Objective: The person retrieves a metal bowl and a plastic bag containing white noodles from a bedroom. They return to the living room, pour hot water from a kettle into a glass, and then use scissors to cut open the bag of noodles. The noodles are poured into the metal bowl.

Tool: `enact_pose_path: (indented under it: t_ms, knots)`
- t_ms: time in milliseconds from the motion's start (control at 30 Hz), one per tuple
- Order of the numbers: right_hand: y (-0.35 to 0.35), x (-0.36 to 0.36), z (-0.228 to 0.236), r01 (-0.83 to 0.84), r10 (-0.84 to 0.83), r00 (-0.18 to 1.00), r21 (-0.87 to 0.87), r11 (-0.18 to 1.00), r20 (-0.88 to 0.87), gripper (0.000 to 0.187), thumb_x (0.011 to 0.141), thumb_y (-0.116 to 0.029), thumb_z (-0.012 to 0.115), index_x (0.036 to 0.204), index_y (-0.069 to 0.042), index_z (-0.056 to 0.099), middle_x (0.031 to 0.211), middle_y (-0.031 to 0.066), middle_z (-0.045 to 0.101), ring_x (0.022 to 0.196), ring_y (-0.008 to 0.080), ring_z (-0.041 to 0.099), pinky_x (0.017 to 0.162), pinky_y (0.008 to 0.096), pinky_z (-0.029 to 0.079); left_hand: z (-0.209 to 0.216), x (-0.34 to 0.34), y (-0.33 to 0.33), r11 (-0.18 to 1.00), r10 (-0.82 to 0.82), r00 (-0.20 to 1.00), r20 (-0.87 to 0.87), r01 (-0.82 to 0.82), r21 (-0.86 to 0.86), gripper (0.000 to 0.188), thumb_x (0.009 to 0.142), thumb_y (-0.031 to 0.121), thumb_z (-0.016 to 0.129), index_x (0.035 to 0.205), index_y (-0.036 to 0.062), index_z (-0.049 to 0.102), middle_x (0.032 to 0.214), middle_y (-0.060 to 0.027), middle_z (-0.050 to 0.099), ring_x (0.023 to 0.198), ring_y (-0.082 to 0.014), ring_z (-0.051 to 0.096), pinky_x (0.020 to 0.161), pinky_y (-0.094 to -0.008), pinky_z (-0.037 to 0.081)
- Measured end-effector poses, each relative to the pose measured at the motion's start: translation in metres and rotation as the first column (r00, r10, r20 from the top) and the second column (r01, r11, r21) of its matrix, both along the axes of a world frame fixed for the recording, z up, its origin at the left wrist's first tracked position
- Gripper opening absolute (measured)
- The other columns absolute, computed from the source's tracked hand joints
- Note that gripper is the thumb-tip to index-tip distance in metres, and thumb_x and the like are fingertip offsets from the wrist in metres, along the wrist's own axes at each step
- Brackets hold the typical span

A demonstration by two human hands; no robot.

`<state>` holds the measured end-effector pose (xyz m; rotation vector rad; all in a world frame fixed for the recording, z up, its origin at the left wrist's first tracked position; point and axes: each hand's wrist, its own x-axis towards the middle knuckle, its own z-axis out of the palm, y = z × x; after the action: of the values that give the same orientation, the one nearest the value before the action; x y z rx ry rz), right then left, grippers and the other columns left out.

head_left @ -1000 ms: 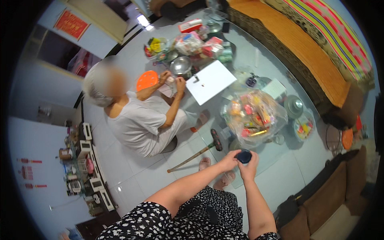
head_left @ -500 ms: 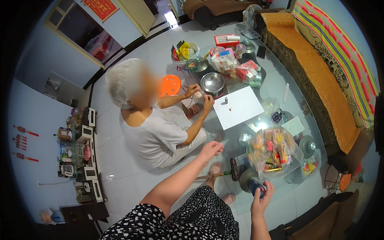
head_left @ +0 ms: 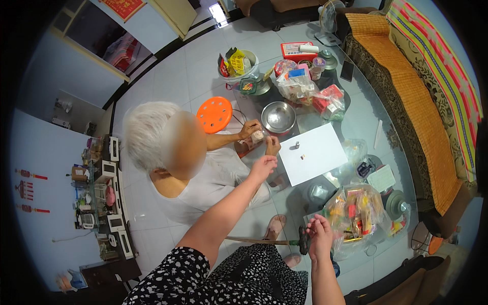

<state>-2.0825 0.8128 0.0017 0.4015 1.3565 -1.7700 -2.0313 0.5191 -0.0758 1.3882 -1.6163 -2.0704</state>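
My left hand (head_left: 264,169) reaches out just below the other person's hands, its fingers loosely bent with nothing visible in them. Nearby, that person's hand (head_left: 273,146) and other hand (head_left: 249,129) hold a small clear bag (head_left: 258,136) with pale contents. My right hand (head_left: 319,236) is raised beside a large clear plastic bag (head_left: 358,213) of colourful packets, its fingers half curled and apart, holding nothing I can see. A white sheet (head_left: 317,160) lies on the glass table, bearing a small dark cylinder (head_left: 297,145) and tiny pieces (head_left: 303,157).
A steel bowl (head_left: 278,117), packaged goods (head_left: 297,86), a red box (head_left: 299,50) and a phone (head_left: 347,71) rest on the table. An orange stool (head_left: 214,115) and a bucket (head_left: 239,68) stand beyond the seated person. A stick (head_left: 259,241) lies across by my knees.
My left hand has moved up toward the other person's hands. My right hand has risen and come left, away from the blue thing by the table edge. The view has shifted slightly.
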Motion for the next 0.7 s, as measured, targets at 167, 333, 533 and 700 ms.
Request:
enact_pose_path:
  t_ms: [167, 333, 533, 700]
  knots:
    - [-0.007, -0.008, -0.001, -0.028, 0.026, 0.999, 0.048, 0.998, 0.029, 0.018, 0.094, -0.012, 0.052, 0.111, -0.006, 0.056, 0.095, 0.0037, 0.061, 0.08, 0.0121, 0.058, 0.069, 0.0254, 0.048, -0.038, -0.018, -0.037, 0.89, -0.136, 0.962, 0.238, 0.224, -0.398, 0.025, 0.089, 0.013, 0.055, 0.111, 0.0015, 0.057, 0.101, -0.0053, 0.063, 0.094, -0.0148, 0.061, 0.083, -0.0269, 0.048]
    - [-0.02, -0.009, -0.008, -0.057, 0.057, 0.995, 0.004, 0.998, 0.084, 0.019, 0.094, -0.012, 0.053, 0.112, -0.006, 0.056, 0.098, 0.0043, 0.061, 0.082, 0.0125, 0.058, 0.07, 0.0259, 0.048, -0.083, -0.026, -0.077, 0.814, -0.158, 0.961, 0.226, 0.256, -0.521, 0.028, 0.087, 0.011, 0.057, 0.113, 0.0003, 0.056, 0.098, -0.0081, 0.063, 0.095, -0.0161, 0.061, 0.086, -0.028, 0.047]
    - [-0.061, -0.027, -0.005, -0.143, 0.147, 0.985, -0.044, 0.989, 0.092, 0.024, 0.094, -0.018, 0.053, 0.116, -0.008, 0.054, 0.101, 0.0029, 0.061, 0.089, 0.0126, 0.058, 0.075, 0.0272, 0.047, -0.089, -0.056, -0.082, 0.802, -0.153, 0.952, 0.265, 0.276, -0.529, 0.039, 0.085, 0.017, 0.057, 0.121, 0.0027, 0.052, 0.112, -0.0151, 0.059, 0.101, -0.0229, 0.059, 0.085, -0.0335, 0.047]
    - [-0.085, -0.033, -0.002, -0.1, 0.114, 0.978, -0.091, 0.991, 0.172, 0.025, 0.094, -0.018, 0.054, 0.116, -0.007, 0.053, 0.102, 0.0038, 0.061, 0.089, 0.0136, 0.059, 0.075, 0.0268, 0.048, -0.102, -0.084, -0.084, 0.998, 0.05, 0.982, 0.18, -0.041, -0.053, 0.055, 0.088, 0.021, 0.058, 0.137, 0.0081, 0.037, 0.13, -0.016, 0.048, 0.109, -0.0229, 0.053, 0.09, -0.0357, 0.045]
